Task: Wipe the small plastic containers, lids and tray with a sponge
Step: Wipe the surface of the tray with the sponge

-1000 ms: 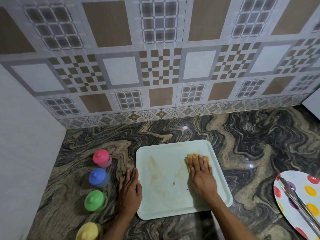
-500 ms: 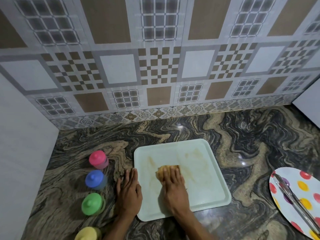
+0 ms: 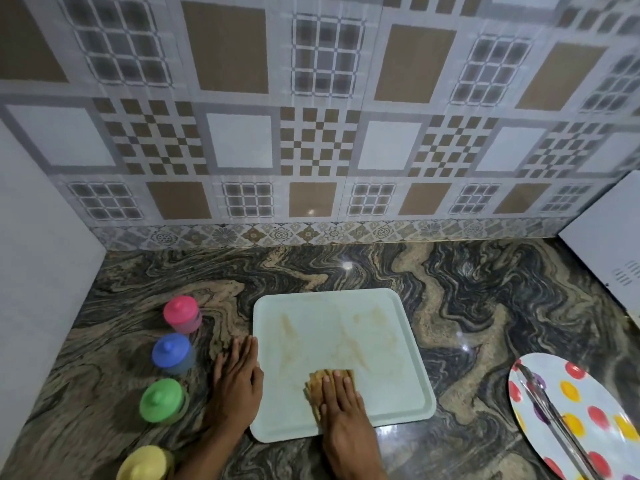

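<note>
Your tray (image 3: 346,303) sits flat on the counter (image 3: 467,306), ctr of view. It is pale w/ rounded corners and a low raised rim, and brown smears run across its middle and far half. The sponge (image 3: 316,384) lies on the tray's near half, left of ctr, close to the front rim.

Your R hand (image 3: 343,410) lies palm-down on the sponge, fingers straight and together, tips at its far edge, pressing it flat. The wrist crosses the front rim and the forearm runs to the bottom of the frame. Your L hand (image 3: 237,381) lies palm-down on the counter w/ its thumb side against the tray's left rim. Its fingers are straight, together and pointing away from you, and it holds nothing.

Left of that hand, four small pots stand in a curved row, all upright and closed. The pink pot (image 3: 181,313) is farthest, then the blue pot (image 3: 171,353), the green pot (image 3: 161,400) and the yellow pot (image 3: 145,464), which is nearest and cut by the bottom edge. The green pot is near your L wrist but apart from it.

Room: a strip of counter runs btwn the tray's far rim and the tiled wall (image 3: 311,150). A wider strip runs btwn the tray's right rim and the spotted plate (image 3: 602,434) at the right edge, w/ metal tongs (image 3: 554,420) lying across the plate. A white panel (image 3: 34,254) closes the left side, and a white box (image 3: 609,244) w/ vent slots stands at far right.
</note>
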